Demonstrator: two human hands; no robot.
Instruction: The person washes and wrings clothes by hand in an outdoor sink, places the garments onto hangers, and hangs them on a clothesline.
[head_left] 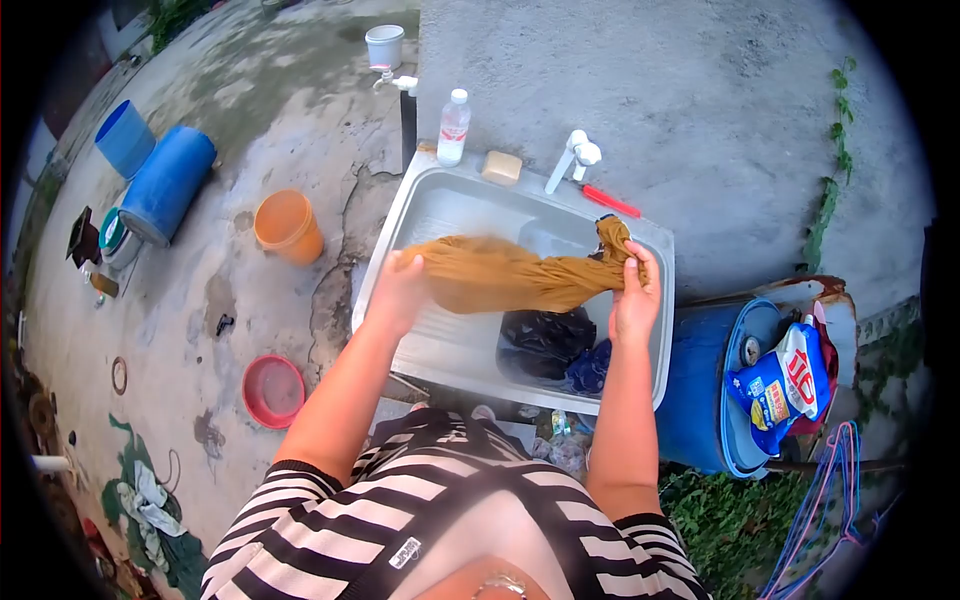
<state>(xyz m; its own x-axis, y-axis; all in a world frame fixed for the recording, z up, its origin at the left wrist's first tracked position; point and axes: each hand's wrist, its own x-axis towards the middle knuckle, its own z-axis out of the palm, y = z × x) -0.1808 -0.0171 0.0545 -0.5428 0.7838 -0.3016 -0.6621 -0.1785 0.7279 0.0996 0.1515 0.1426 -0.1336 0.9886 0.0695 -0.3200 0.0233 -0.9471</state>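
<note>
A mustard-brown garment (520,278) is stretched between my two hands over the sink (440,340). My left hand (402,292), somewhat blurred, closes on its left end above the ribbed drainboard. At the other end, my right hand (637,290) grips the cloth with thumb and fingers, where a bunched dark-edged part sticks up. Below the garment, dark wet clothes (548,340) lie in the basin, with a navy patterned cloth (590,370) beside them. The exact kind of garment cannot be made out.
Along the sink's back rim are a clear bottle (453,130), a soap bar (502,167), a white tap (573,160) and a red-handled item (611,202). A blue barrel (700,385) with a detergent bag (785,385) stands right. An orange bucket (288,228) and red basin (273,391) sit left.
</note>
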